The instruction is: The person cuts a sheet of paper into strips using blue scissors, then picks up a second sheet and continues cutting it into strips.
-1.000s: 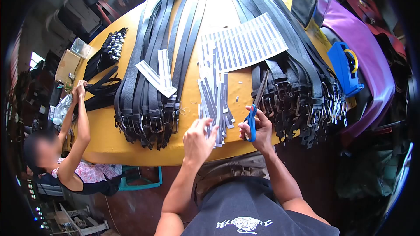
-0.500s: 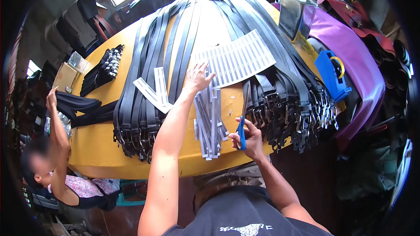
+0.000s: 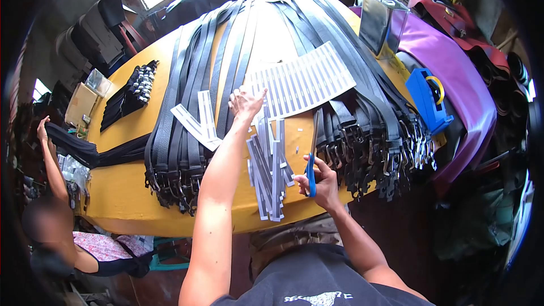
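Observation:
My left hand (image 3: pixel 247 103) is at the left edge of a white sheet (image 3: pixel 306 82) printed with dark stripes, its fingers bent over that edge and the thumb on the sheet. In my right hand (image 3: pixel 325 186) are blue-handled scissors (image 3: pixel 311 174), their blades pointing away from me beside the buckles. Between my hands lies a loose pile of cut grey-and-white strips (image 3: pixel 266 164). Two striped white pieces (image 3: pixel 192 124) rest on the black belts (image 3: pixel 178 107) to the left. More black belts with metal buckles (image 3: pixel 374 147) lie under the sheet's right side.
The yellow-topped table (image 3: pixel 122 192) holds a bundle of black straps (image 3: pixel 129 93) at left and a blue tape dispenser (image 3: pixel 428 102) at right. A clear container (image 3: pixel 382 22) stands behind the dispenser. At the left edge, another person's hand (image 3: pixel 43 129) holds black material (image 3: pixel 73 144).
My left hand has shifted slightly left and its fingers have bent. Some cut strips have slid toward me. The other person's arm has lowered and moved left; my right hand stays with the scissors.

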The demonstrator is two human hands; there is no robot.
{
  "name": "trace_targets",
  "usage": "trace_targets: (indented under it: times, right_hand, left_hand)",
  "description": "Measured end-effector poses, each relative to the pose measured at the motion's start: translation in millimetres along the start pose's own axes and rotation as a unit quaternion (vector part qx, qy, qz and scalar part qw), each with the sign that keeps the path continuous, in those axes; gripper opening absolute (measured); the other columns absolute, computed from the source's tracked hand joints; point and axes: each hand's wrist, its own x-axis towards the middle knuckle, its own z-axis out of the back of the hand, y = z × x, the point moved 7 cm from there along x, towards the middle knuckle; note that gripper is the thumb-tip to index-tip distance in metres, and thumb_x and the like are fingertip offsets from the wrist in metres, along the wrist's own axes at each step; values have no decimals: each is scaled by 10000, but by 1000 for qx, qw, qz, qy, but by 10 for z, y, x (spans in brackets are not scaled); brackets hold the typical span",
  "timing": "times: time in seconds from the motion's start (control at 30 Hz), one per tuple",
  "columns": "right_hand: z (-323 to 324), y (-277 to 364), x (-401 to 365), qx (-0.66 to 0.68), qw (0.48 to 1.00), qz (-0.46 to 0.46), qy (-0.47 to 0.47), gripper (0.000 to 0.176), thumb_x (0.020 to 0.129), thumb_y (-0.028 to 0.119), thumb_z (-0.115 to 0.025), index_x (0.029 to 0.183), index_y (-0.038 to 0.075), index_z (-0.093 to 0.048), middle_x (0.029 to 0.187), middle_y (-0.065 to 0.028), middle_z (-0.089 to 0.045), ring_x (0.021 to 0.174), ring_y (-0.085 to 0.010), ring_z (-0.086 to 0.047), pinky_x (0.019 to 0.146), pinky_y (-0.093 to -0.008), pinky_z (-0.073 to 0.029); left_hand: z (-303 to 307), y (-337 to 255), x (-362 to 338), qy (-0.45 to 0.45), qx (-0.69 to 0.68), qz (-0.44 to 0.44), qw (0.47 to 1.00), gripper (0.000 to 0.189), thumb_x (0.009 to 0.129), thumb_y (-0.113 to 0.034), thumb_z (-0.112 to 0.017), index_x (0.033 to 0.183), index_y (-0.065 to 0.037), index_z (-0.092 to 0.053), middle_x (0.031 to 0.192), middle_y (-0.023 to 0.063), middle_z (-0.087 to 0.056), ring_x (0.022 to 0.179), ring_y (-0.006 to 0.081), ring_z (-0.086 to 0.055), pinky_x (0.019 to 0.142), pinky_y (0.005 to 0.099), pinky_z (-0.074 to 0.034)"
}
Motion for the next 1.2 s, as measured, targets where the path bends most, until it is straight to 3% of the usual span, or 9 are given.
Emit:
trace_targets:
  times: [0.1, 0.37, 0.77, 0.93, 1.0, 1.03, 1.1, 1.17, 1.2]
  right_hand:
    - [-3, 17, 3, -5, 1000, 3, -6, 566, 797, 114, -750, 1282, 4, -480, 676, -59, -639, 553, -78, -598, 488, -222, -479]
    - [15, -16, 4, -10, 1000, 2, -14, 567, 777, 98, -765, 1265, 17, -488, 664, -44, -621, 545, -82, -597, 483, -230, -480]
    - [17, 23, 2, -28, 999, 11, -11, 564, 779, 137, -773, 1259, 36, -495, 643, -21, -603, 550, -62, -583, 488, -220, -473]
    - [20, 48, 0, -38, 999, 22, -16, 563, 774, 150, -778, 1252, 38, -502, 641, -14, -600, 552, -62, -587, 490, -224, -475]
    - [33, 43, -6, -55, 998, 26, -16, 569, 770, 150, -781, 1255, 40, -505, 642, -12, -599, 557, -59, -585, 490, -225, -475]
    - [42, 48, -2, -57, 998, 26, -17, 574, 768, 151, -783, 1257, 37, -504, 644, -13, -601, 556, -60, -584, 491, -225, -475]
    - [35, 56, -5, -61, 998, 27, -15, 584, 764, 152, -787, 1260, 32, -502, 649, -17, -604, 556, -62, -583, 493, -225, -476]
    - [24, 49, 1, -36, 999, 13, -18, 582, 770, 151, -782, 1261, 25, -497, 654, -25, -610, 556, -71, -589, 499, -229, -481]
    - [22, 39, -11, -24, 1000, 5, -19, 580, 772, 150, -779, 1262, 21, -495, 656, -30, -613, 556, -76, -593, 502, -232, -484]
  left_hand:
    - [-116, -8, 152, -131, 91, 17, 987, 548, 763, -470, -714, 1055, -14, -627, 1036, 180, -642, 932, 279, -630, 838, 379, -494]
    - [-361, 56, 547, -1, 9, 94, 996, 506, 755, -439, -731, 1023, -20, -636, 980, 167, -650, 888, 272, -635, 810, 375, -501]
    - [-590, 241, 794, 46, -84, 143, 985, 443, 743, -392, -757, 974, -30, -650, 896, 147, -662, 823, 262, -643, 768, 369, -512]
    - [-856, 465, 1066, 41, -188, 155, 969, 417, 737, -373, -768, 954, -34, -656, 861, 138, -667, 796, 257, -647, 751, 367, -517]
    - [-691, 371, 1195, 21, -273, 141, 951, 407, 735, -365, -772, 946, -35, -658, 847, 135, -669, 785, 255, -648, 744, 366, -519]
    - [-509, 251, 1120, -4, -343, 148, 927, 279, 773, -269, -760, 920, -52, -666, 758, 85, -652, 675, 176, -599, 655, 338, -489]
    - [-95, 28, 1117, -58, -420, 113, 899, 195, 851, -235, -684, 909, -50, -671, 738, 59, -630, 656, 142, -546, 610, 348, -445]
    - [201, -16, 1400, -135, -405, -35, 903, 169, 903, -203, -620, 921, -44, -676, 728, 48, -618, 648, 128, -513, 593, 339, -421]
    - [493, -127, 1261, -152, -434, -47, 887, 193, 909, -208, -615, 919, -25, -673, 729, 46, -618, 651, 118, -513, 597, 320, -420]
